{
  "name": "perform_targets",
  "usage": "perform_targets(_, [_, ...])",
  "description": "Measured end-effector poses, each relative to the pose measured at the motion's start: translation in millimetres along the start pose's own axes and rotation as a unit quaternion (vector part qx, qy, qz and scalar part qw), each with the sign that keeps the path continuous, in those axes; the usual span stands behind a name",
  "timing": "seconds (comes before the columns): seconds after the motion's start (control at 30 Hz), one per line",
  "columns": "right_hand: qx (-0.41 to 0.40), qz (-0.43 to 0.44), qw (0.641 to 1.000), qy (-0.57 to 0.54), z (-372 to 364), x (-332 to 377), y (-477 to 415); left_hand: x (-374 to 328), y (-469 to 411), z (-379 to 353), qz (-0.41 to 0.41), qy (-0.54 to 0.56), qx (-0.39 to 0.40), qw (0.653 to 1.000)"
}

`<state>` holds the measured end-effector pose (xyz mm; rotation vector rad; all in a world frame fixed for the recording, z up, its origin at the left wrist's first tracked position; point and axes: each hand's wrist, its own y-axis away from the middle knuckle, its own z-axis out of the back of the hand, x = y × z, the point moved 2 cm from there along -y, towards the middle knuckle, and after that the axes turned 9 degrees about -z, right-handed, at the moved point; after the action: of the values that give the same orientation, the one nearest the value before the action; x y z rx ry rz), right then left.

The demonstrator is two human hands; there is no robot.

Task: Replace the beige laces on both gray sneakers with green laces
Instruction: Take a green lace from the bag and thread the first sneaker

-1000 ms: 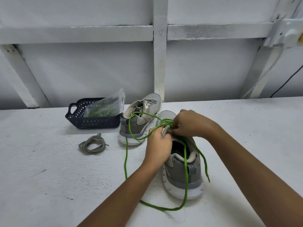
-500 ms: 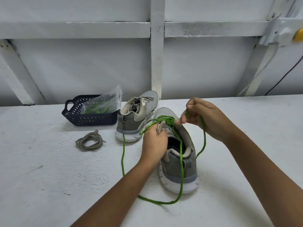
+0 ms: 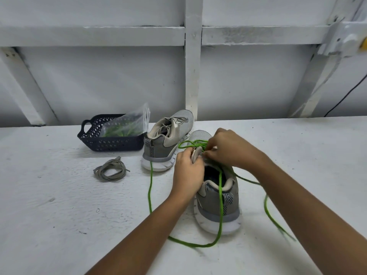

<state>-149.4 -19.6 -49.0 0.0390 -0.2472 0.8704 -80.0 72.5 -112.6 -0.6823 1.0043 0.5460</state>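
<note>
Down has come the right hand [image 3: 228, 149]. Half a second ago it was up and out to the side, pulling lace. Now it is back at the holes of the near shoe [image 3: 218, 203], right beside the left hand [image 3: 187, 173]. Its fingertips are curled and pinch the green lace [image 3: 220, 205], I think to poke it into the next hole. The left hand grips the tongue [image 3: 195, 156] and holds it up, so the holes are easy to reach and the shoe stays put. Loose lace runs from the hands over the heel and loops on the table [image 3: 59, 205] below both wrists. Left of the left hand lies the old beige lace [image 3: 111, 170], coiled. Past it sits a basket [image 3: 111, 144] with a bag [image 3: 127, 126] of green laces. The far shoe [image 3: 166, 143], just beyond the left hand, seems to have its beige lace in, so it waits its turn.
</note>
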Motion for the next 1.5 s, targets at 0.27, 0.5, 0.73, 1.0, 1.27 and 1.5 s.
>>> perform_targets(0.27, [-0.001,0.046,0.986,-0.158,-4.1,-11.9,1.5,2.2,0.3,-1.6,0.004,0.017,-0.013,1.000])
perform_targets(0.5, [0.154,0.152,0.932,-0.291,36.4,-18.1,43.2,-0.1,-0.1,-2.6,0.023,0.044,-0.018,0.999])
perform_targets(0.73, [0.223,0.203,0.887,-0.348,43.6,-14.6,49.2,-4.7,2.6,-0.5,0.022,0.058,-0.023,0.998])
perform_targets(1.0, [0.103,0.023,0.838,-0.535,59.3,5.0,16.7,-22.6,10.7,14.0,-0.136,0.020,-0.085,0.987])
perform_targets(1.27, [0.165,-0.079,0.704,-0.687,62.2,26.7,-7.1,-64.5,13.5,22.8,-0.140,0.112,0.075,0.981])
perform_targets(1.5, [0.247,-0.114,0.655,-0.705,26.5,9.5,4.6,-69.3,-34.3,57.2,-0.019,0.416,0.001,0.909])
